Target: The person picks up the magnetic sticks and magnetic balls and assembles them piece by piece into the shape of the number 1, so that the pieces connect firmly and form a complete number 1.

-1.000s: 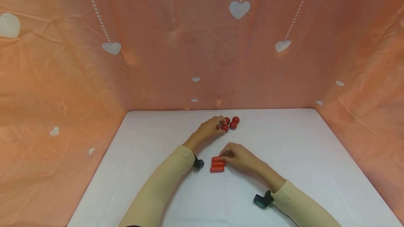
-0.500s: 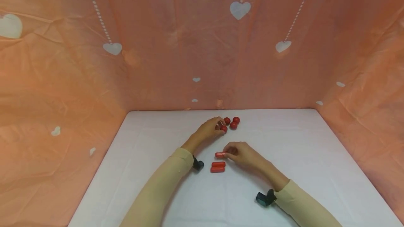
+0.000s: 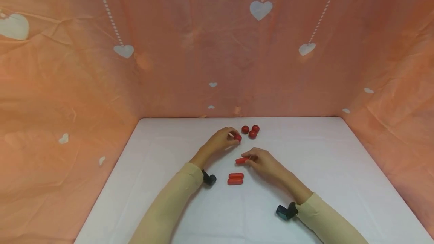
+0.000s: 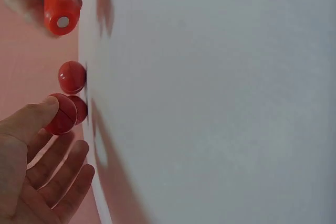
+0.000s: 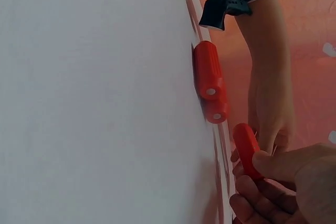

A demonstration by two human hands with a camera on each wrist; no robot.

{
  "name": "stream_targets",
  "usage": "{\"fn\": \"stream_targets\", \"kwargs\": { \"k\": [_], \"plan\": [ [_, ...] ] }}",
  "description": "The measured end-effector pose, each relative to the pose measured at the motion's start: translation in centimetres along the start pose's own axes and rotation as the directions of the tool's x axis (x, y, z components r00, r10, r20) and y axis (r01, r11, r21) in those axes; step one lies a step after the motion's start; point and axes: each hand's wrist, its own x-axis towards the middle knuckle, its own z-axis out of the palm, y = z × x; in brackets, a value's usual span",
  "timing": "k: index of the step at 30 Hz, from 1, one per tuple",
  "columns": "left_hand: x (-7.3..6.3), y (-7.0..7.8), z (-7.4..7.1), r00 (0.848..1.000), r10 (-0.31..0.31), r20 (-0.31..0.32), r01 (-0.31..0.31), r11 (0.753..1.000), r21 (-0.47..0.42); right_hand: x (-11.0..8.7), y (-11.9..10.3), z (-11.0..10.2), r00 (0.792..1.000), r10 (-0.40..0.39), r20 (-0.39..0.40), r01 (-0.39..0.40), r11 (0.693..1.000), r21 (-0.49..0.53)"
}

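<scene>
My left hand [image 3: 222,139] pinches a glossy red ball [image 4: 61,116] between thumb and fingers, just left of the other red balls [image 3: 252,134]. A thin seam runs round this ball in the left wrist view. Nearer the front, my right hand [image 3: 268,164] grips one end of a short red rod [image 5: 244,141], its free end pointing left. That rod's end carries a pale round spot, seen in the left wrist view. Two matching red rods [image 3: 235,179] lie side by side on the white table, below and left of my right hand.
The white table [image 3: 169,138] meets an orange cloth backdrop [image 3: 176,67] with pale hearts at its back and sides. Dark wrist cameras stick out from the left cuff [image 3: 209,179] and the right cuff [image 3: 286,211].
My right hand has taken one rod from the row of three and carried it away toward the back. My left hand has drawn one ball leftward, apart from the other three.
</scene>
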Motion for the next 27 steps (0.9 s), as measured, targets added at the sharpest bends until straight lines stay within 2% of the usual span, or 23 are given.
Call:
{"fn": "stream_targets", "kwargs": {
  "k": [7, 15, 22, 27],
  "plan": [
    [-1.0, -0.3, -0.7, 1.000, -0.013, 0.001, 0.013, 0.998, -0.054, 0.2, 0.3, 0.1, 1.000, 0.001, -0.023, -0.001, 1.000, 0.003],
    [-2.1, -1.1, -0.9, 1.000, -0.007, 0.000, 0.007, 0.996, -0.093, 0.1, 0.3, 0.3, 0.999, 0.040, -0.037, -0.038, 0.998, 0.040],
    [-3.0, -1.7, -1.1, 1.000, 0.010, -0.023, -0.013, 0.989, -0.150, 0.2, -0.2, 0.5, 0.991, 0.120, -0.057, -0.115, 0.989, 0.091],
    [-3.5, -1.8, -1.2, 1.000, -0.021, -0.019, 0.017, 0.982, -0.186, 0.4, -0.3, 0.6, 0.984, 0.156, -0.086, -0.145, 0.981, 0.129]
  ]
}}
